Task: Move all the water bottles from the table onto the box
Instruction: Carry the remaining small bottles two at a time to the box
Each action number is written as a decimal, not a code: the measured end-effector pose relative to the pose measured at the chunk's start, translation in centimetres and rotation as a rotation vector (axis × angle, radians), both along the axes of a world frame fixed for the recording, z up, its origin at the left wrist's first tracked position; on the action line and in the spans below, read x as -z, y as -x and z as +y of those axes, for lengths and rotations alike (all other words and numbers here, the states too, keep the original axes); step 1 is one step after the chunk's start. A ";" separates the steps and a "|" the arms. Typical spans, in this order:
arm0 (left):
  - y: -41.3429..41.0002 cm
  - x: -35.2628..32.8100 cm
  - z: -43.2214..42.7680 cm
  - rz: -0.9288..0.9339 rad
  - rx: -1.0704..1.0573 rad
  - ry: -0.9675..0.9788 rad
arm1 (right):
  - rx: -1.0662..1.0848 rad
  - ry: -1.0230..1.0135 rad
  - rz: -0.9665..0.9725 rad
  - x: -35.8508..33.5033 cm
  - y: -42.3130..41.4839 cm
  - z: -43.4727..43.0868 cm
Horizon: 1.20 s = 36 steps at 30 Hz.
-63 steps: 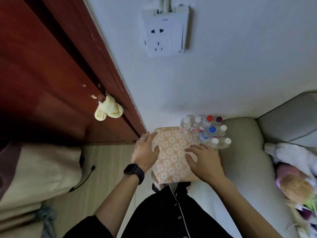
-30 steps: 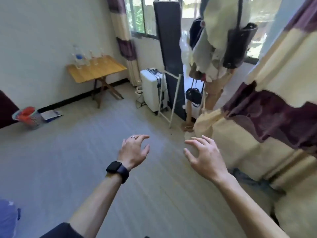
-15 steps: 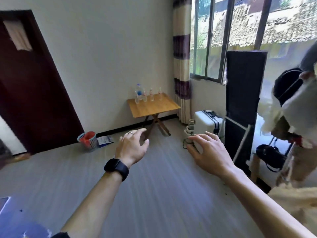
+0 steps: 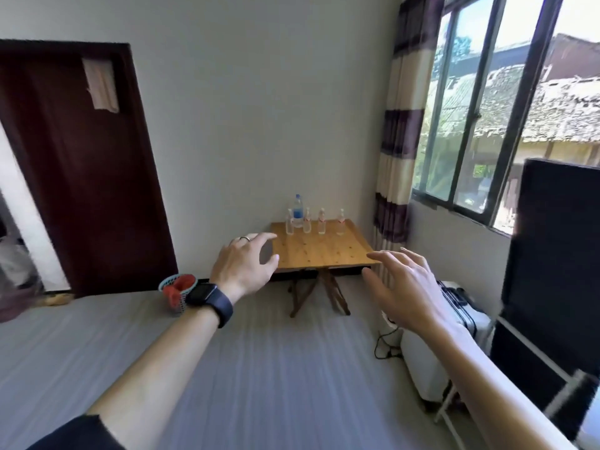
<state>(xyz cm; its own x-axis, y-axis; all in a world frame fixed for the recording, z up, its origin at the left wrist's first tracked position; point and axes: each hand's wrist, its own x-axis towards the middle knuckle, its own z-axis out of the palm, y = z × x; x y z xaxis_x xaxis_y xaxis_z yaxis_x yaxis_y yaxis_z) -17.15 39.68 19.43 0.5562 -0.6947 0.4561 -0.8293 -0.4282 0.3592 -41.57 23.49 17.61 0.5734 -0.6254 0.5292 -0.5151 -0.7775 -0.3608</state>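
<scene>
Five clear plastic water bottles (image 4: 321,221) stand in a row at the back of the light wooden surface (image 4: 321,251), close to the grey wall (image 4: 259,125). One is a tall bottle with a blue label (image 4: 298,211), and the other four are small. They stand up on their flat bottoms, so they will not roll off.

None of them is on the box, and the box is not in sight. I think these five all have to be carried.

Your left hand (image 4: 246,266), the one above the dark watch (image 4: 209,298), is wide and holds nothing. Your right hand (image 4: 402,287) is wide and empty too. Both reach out in front of you with fingers spread, likely so you are ready to grab.

The surface is across the grey floor (image 4: 259,368), well apart from your hands. You will need to walk over first.
</scene>
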 end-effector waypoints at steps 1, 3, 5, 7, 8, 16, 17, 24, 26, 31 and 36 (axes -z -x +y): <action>-1.2 -0.2 -1.3 0.003 -0.005 0.010 | -0.010 -0.003 -0.001 -0.1 -1.6 -1.9; -3.7 -0.3 -3.7 0.011 -0.014 0.010 | -0.031 -0.008 0.008 0.0 -5.0 -5.2; -6.6 0.1 -5.8 0.016 -0.037 0.000 | -0.067 -0.009 0.038 0.5 -8.5 -8.1; -10.1 0.6 -8.0 0.025 -0.064 -0.007 | -0.100 -0.016 0.059 1.0 -12.3 -10.8; -12.0 0.9 -9.1 0.026 -0.077 -0.013 | -0.109 -0.021 0.062 1.3 -14.1 -12.2; -27.4 2.1 -21.9 0.022 -0.073 -0.057 | -0.103 -0.042 0.017 1.3 -28.6 -24.6; -29.2 2.1 -23.9 0.021 -0.061 -0.068 | -0.094 -0.039 0.028 1.2 -30.2 -26.3; -38.7 2.7 -37.9 0.036 0.052 -0.121 | -0.017 -0.042 0.041 1.7 -38.8 -37.5; -41.7 3.7 -41.7 0.051 0.071 -0.133 | -0.012 -0.056 0.046 2.4 -41.9 -40.9; -50.0 6.5 -51.2 0.060 0.063 -0.196 | -0.012 -0.082 0.100 5.0 -51.0 -50.3; -58.2 7.7 -59.7 0.095 0.044 -0.239 | -0.039 -0.128 0.145 6.0 -60.2 -59.7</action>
<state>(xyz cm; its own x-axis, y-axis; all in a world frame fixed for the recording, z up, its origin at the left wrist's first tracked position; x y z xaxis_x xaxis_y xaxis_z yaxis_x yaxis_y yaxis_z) 41.07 -20.05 11.77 0.5556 -0.8010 0.2230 -0.8164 -0.4746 0.3291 18.60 -36.25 11.65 0.6630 -0.6583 0.3565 -0.5393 -0.7503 -0.3825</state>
